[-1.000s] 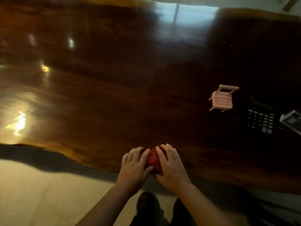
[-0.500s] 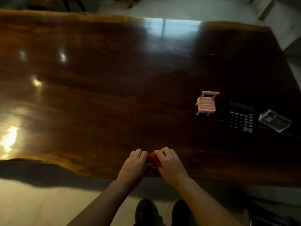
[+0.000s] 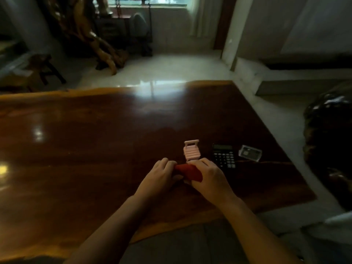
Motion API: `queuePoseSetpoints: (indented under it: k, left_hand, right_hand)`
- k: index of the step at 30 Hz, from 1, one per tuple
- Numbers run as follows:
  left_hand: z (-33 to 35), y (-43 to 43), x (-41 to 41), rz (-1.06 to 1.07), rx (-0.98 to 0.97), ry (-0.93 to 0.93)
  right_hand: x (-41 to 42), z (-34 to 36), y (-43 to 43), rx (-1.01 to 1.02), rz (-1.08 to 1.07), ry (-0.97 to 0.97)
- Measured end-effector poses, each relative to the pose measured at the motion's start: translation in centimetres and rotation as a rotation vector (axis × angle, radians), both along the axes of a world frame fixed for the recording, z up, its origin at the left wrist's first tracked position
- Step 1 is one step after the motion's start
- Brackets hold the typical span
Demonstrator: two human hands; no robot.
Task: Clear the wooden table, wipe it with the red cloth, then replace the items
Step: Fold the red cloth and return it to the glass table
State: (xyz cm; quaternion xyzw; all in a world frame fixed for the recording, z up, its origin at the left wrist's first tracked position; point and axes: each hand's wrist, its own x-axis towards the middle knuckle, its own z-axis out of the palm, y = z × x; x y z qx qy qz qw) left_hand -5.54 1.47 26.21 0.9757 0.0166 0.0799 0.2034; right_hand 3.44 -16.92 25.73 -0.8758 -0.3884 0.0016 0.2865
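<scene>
The red cloth [image 3: 188, 172] is bunched between my two hands over the dark glossy wooden table [image 3: 85, 141]. My left hand [image 3: 158, 178] grips its left end and my right hand [image 3: 209, 178] covers its right side. Just beyond my right hand stands a small pink toy chair [image 3: 191, 152]. A black calculator [image 3: 223, 156] lies to its right, and a clear plastic case [image 3: 250, 153] lies further right, near the table's right edge.
The table's left and far parts show only light reflections. A dark glossy object [image 3: 329, 145] stands off the table at the right. Beyond the far edge is pale floor [image 3: 162, 73], a carved wood root [image 3: 91, 35] and a small stool [image 3: 43, 69].
The view has tilted up, so the room beyond the table now shows. My hands with the red cloth have moved forward from the near edge, up to the pink chair.
</scene>
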Motion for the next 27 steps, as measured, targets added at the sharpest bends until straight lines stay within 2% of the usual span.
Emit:
queuePoseSetpoints:
  k: [5, 8, 15, 22, 27]
  left_hand:
    - [4.4, -8.0, 5.6, -0.181, -0.012, -0.106]
    - [5.9, -13.9, 9.0, -0.289, -0.001, -0.166]
    - [9.6, -35.3, 16.2, -0.703, -0.014, -0.213]
    - [10.0, -52.2, 19.1, -1.035, -0.083, -0.129]
    - [9.1, -62.7, 21.5, -1.173, -0.045, -0.091]
  right_hand:
    - [2.3, 4.3, -9.0, 0.072, -0.218, -0.07]
    - [3.6, 6.0, -15.6, 0.046, -0.326, -0.101]
    - [4.1, 9.0, -37.0, 0.035, -0.683, -0.101]
    - [-0.5, 10.3, -51.4, 0.118, -0.97, -0.019]
    - [-1.7, 10.1, -58.9, 0.058, -1.174, -0.067]
